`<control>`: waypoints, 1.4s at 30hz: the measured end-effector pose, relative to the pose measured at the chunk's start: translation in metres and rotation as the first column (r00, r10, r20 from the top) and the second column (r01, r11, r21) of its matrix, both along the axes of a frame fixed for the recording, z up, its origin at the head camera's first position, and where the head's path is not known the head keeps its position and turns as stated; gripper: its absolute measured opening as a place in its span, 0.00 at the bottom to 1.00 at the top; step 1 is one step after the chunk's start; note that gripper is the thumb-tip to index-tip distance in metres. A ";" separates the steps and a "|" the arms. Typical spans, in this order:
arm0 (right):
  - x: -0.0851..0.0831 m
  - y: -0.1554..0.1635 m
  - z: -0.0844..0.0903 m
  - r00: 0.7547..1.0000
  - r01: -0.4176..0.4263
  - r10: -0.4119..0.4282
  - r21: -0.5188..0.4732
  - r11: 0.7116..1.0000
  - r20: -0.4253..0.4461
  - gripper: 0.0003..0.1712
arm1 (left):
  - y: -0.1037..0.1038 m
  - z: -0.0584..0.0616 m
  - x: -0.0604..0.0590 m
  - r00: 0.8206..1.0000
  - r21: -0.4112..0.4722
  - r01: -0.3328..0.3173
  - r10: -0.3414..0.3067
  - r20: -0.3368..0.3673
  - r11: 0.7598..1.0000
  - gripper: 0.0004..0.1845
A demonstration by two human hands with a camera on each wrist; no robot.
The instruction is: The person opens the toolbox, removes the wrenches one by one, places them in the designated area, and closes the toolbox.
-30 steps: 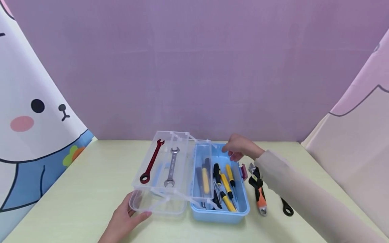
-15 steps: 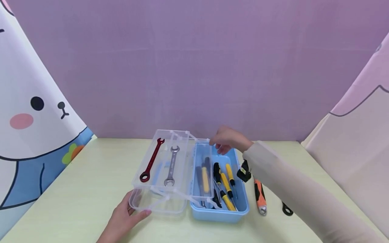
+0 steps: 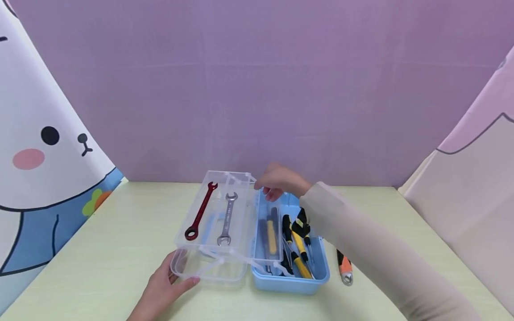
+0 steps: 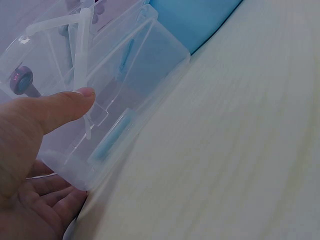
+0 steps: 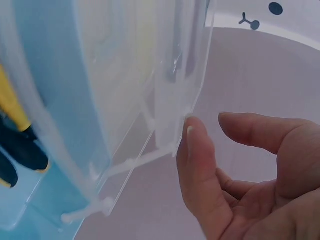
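At the front left corner of the clear lid (image 3: 209, 273), my left hand (image 3: 160, 285) grips it, thumb on one side and fingers curled round the other. The lid folds back from a blue toolbox (image 3: 287, 285). My right hand (image 3: 283, 179) hovers over the far end of the box's clear trays, thumb and fingers parted; in the right wrist view a fingertip (image 5: 192, 131) is at or touching a tray edge. A red wrench (image 3: 201, 211) and a silver wrench (image 3: 227, 219) lie in the upper tray (image 3: 190, 227). Yellow-and-black screwdrivers (image 3: 301, 266) fill the box.
Right of the box, an orange-and-black handled tool (image 3: 345, 269) lies on the pale table (image 3: 120, 232), partly under the right sleeve (image 3: 353, 236). White hinge arms (image 4: 80, 55) link the trays and lid. A purple backdrop (image 3: 257, 89) stands behind.
My right hand has moved left, from the box's far right to the trays' far end. Its sleeve now hides the black ring-ended tool and red latch. My left hand stays on the lid.
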State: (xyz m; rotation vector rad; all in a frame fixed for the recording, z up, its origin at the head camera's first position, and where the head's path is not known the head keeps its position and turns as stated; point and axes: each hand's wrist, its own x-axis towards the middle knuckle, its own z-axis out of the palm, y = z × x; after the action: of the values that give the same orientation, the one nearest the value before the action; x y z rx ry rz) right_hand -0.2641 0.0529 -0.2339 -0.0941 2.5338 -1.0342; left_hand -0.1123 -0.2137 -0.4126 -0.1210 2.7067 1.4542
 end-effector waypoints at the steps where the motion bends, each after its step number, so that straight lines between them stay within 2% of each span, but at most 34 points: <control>1: 0.001 -0.003 0.001 1.000 -0.005 0.005 -0.007 1.000 -0.001 0.13 | 0.000 0.000 0.000 1.000 -0.002 -0.001 0.001 0.000 1.000 0.48; 8: 0.003 -0.018 0.002 1.000 -0.024 0.023 -0.049 0.998 -0.020 0.20 | 0.000 0.001 0.001 1.000 0.003 0.002 -0.002 -0.007 1.000 0.48; 15: 0.004 -0.034 0.001 1.000 -0.017 0.016 -0.061 0.998 -0.023 0.19 | 0.000 0.000 0.002 1.000 -0.008 0.000 0.000 0.004 1.000 0.49; 24: 0.005 -0.052 -0.003 0.997 -0.083 0.083 -0.029 0.996 0.003 0.13 | -0.001 0.000 0.003 1.000 -0.007 -0.002 0.002 0.008 1.000 0.49; 32: 0.008 -0.059 -0.007 0.996 -0.087 0.088 -0.026 0.996 0.028 0.17 | 0.000 0.002 0.006 1.000 0.019 -0.002 0.002 -0.006 1.000 0.48; 42: 0.014 -0.064 -0.010 0.990 -0.121 0.118 0.047 0.991 0.075 0.16 | 0.006 0.003 0.005 1.000 0.023 -0.003 0.003 -0.011 1.000 0.47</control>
State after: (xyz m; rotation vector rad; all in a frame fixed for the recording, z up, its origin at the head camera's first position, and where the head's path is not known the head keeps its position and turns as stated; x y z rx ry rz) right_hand -0.2505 -0.0110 -0.2438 -0.1886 2.4557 -0.9092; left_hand -0.1071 -0.2079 -0.4095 -0.1165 2.6994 1.4905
